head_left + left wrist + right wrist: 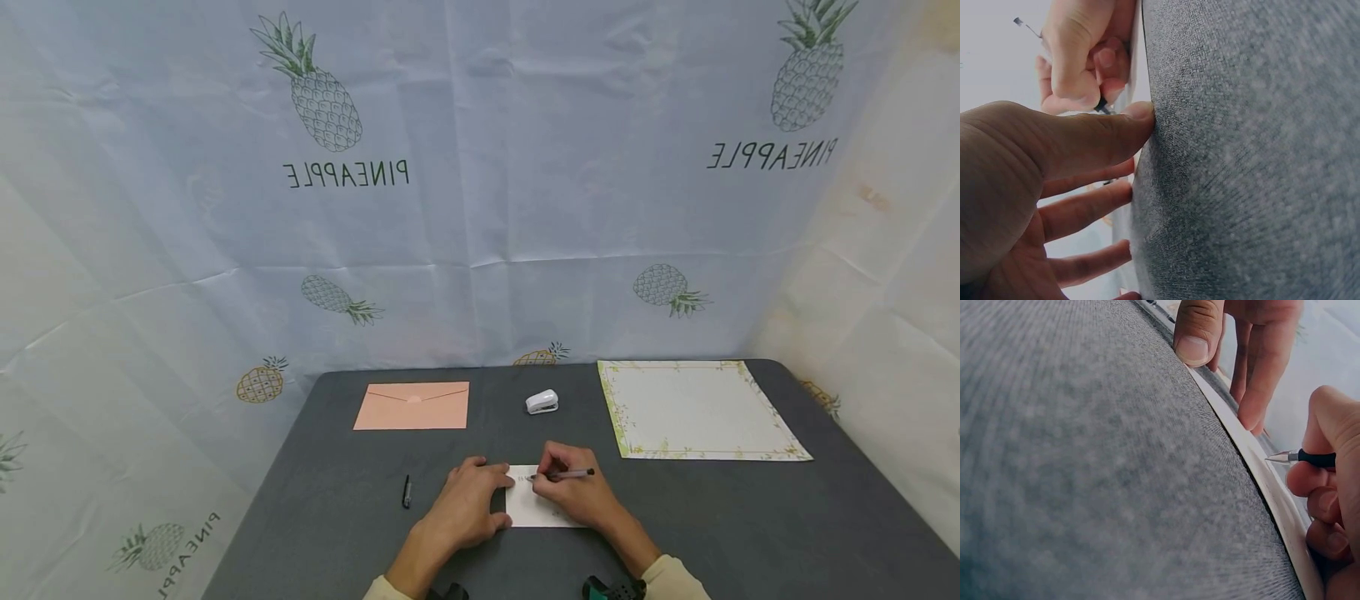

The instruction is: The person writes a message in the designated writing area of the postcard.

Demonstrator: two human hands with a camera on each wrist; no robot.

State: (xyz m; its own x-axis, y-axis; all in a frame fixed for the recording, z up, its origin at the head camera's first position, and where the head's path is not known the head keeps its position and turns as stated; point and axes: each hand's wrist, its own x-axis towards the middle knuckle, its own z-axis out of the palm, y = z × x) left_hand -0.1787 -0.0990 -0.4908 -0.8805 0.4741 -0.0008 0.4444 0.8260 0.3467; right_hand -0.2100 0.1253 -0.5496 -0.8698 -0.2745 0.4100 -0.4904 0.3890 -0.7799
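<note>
A small white card [536, 509] with a few handwritten marks lies flat near the front of the dark grey table. My right hand [577, 492] grips a pen [573, 474] between thumb and fingers, its tip at the writing near the card's upper left. In the right wrist view the metal tip of the pen [1282, 457] is bare, right at the card's surface. My left hand [468, 504] rests with spread fingers at the card's left edge, thumb and fingertip touching it. The left thumb [1097, 134] presses at the card's border in the left wrist view.
A black pen cap [407, 492] lies left of my left hand. Farther back are a pink envelope [412, 408], a small white stapler [542, 402] and, at the right, a large sheet with a floral border [697, 408]. A pineapple-print curtain [480, 183] hangs behind the table.
</note>
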